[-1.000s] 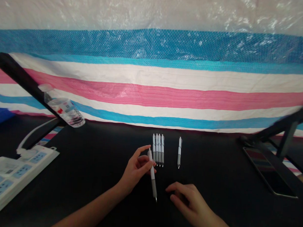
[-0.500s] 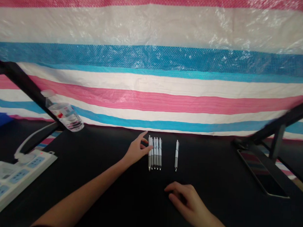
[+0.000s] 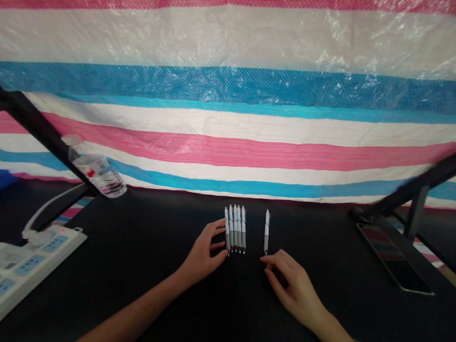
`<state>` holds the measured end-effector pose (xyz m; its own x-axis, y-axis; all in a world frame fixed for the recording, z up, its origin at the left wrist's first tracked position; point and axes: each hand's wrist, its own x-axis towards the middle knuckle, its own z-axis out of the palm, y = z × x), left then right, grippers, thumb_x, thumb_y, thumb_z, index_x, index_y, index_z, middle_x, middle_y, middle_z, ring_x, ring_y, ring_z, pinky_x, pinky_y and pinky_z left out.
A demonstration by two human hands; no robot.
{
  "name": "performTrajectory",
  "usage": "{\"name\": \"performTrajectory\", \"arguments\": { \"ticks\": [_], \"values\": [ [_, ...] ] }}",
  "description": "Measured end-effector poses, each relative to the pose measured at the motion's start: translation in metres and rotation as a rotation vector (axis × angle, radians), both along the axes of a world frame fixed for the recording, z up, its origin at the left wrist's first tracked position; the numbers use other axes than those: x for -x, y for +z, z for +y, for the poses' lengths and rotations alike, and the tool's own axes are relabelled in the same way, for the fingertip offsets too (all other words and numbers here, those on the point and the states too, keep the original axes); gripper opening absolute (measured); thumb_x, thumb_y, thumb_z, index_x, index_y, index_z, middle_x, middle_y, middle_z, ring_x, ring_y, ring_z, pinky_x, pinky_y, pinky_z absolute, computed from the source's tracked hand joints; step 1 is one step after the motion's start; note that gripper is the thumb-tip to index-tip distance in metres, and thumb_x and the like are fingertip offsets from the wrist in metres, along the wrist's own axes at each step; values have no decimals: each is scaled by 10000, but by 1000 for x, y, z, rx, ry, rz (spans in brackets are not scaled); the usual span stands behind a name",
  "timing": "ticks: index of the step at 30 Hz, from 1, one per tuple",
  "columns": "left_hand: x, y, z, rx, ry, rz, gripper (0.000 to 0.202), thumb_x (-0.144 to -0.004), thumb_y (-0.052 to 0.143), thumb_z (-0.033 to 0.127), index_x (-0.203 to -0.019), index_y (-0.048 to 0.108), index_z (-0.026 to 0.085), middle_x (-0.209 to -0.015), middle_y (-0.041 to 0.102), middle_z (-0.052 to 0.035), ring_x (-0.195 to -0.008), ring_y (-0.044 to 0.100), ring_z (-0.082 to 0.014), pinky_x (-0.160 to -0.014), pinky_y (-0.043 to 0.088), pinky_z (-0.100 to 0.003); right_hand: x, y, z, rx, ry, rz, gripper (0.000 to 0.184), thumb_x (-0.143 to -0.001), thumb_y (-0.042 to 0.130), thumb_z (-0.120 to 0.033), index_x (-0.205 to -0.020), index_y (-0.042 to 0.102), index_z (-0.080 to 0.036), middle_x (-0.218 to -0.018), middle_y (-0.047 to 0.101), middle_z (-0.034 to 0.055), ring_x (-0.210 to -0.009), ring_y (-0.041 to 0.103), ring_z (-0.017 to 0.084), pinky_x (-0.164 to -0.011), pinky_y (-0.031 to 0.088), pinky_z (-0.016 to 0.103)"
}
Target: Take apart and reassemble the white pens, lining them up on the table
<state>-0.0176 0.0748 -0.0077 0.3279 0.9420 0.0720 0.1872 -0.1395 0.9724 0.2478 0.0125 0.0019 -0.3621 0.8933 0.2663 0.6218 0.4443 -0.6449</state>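
Note:
Several white pens with grey grips (image 3: 237, 228) lie side by side in an upright row on the black table. My left hand (image 3: 207, 252) is at the row's left side, fingers apart, with the index fingertip near the upper part of the leftmost pen (image 3: 227, 233) and the thumb by its tip. That pen slants slightly against the others. A single matching pen (image 3: 267, 229) lies apart to the right. Just below its tip is my right hand (image 3: 286, 280), thumb and index finger apart, holding nothing; whether the index fingertip touches the pen is unclear.
A white power strip (image 3: 33, 269) with a plugged-in cable lies at left. Behind it a water bottle (image 3: 100, 174) leans by a black frame bar (image 3: 38, 129). A phone (image 3: 395, 259) rests on the right. A striped plastic sheet (image 3: 229, 126) hangs along the back.
My left hand has moved down and its fingers now line the leftmost pen, whose top has tilted a little. My right hand has moved up and right to the single pen's tip.

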Motion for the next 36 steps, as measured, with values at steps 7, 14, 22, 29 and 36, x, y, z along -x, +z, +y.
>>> {"name": "performTrajectory", "arguments": {
  "ticks": [7,14,22,29,36],
  "values": [
    [1,2,-9,-19,-30,11,731,-780,587,32,-1454,418,260,-1514,427,-125,-1410,424,-293,-1140,421,-522,-11,-17,12,-216,-44,-328,499,-937,423,-54,-1405,498,-211,-1394,573,120,-1256,526,278,-1012,503,452],
    [-6,16,-47,-22,45,-12,464,-846,557,78,-1278,574,247,-1268,612,-99,-1181,604,-260,-987,552,-446,-6,-19,10,-405,64,-577,472,-873,437,16,-1258,637,-171,-1250,692,125,-1125,626,293,-883,565,443],
    [-20,2,-78,-214,14,-97,390,-873,522,53,-1214,573,237,-1036,637,-68,-877,642,-184,-785,561,-325,-6,-2,-9,-490,2,-77,266,-958,547,-89,-1169,664,-201,-1006,684,100,-926,669,227,-784,572,356],
    [-12,2,-80,-39,35,-60,483,-864,592,106,-1304,510,286,-923,598,-19,-756,605,-149,-690,533,-263,0,1,-30,-85,-408,552,118,-943,656,-282,-1024,580,-240,-801,641,36,-607,620,164,-562,543,290],
    [-5,-5,-75,91,49,-68,343,-882,661,253,-1218,589,240,-861,583,-13,-641,559,-114,-594,486,-221,18,-1,-23,665,-122,925,283,-952,626,-477,-955,519,-216,-709,671,8,-550,649,147,-504,488,236]
  ]
}}
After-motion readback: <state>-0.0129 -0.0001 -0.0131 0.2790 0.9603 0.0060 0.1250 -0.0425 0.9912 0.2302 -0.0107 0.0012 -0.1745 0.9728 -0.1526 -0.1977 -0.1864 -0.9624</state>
